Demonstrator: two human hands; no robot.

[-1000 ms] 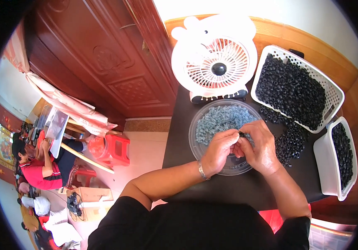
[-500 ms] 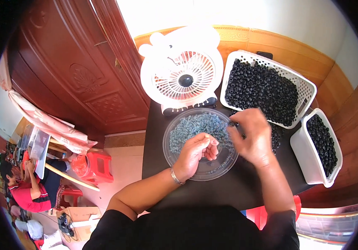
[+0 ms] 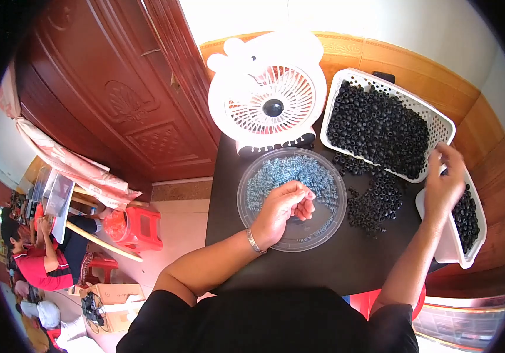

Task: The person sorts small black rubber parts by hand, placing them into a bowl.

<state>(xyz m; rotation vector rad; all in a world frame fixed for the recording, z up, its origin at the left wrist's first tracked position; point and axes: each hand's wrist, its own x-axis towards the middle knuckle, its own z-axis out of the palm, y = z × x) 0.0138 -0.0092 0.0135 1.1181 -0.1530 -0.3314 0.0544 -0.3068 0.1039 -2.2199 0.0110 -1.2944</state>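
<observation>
My left hand (image 3: 285, 213) is over a clear round tub (image 3: 244, 220), its fingers curled in and the thumb against them. Whatever is inside that grip is hidden. Small glossy bluish pieces (image 3: 288, 170), too fine to make out singly, lie heaped in the tub. Off to the right, my right hand (image 3: 445, 179) is raised between a white perforated basket (image 3: 440, 126) and a white bin (image 3: 440, 241). Its thumb and bent fingers look apart, and nothing shows between them. Small black ring-like parts (image 3: 376, 126) fill much of the basket, and more black parts (image 3: 466, 219) lie in the bin.
Loose black parts (image 3: 376, 203) are piled on the dark table (image 3: 229, 247) right of the tub. A white animal-shaped fan (image 3: 270, 100) stands behind it. Leftward are a wooden door (image 3: 123, 88), red stools (image 3: 144, 228) and a seated person (image 3: 44, 259).
My right hand has swung from the tub's right edge across to the bin, and the black part at its fingertips no longer shows. My left hand stays curled over the tub. The view has shifted slightly.
</observation>
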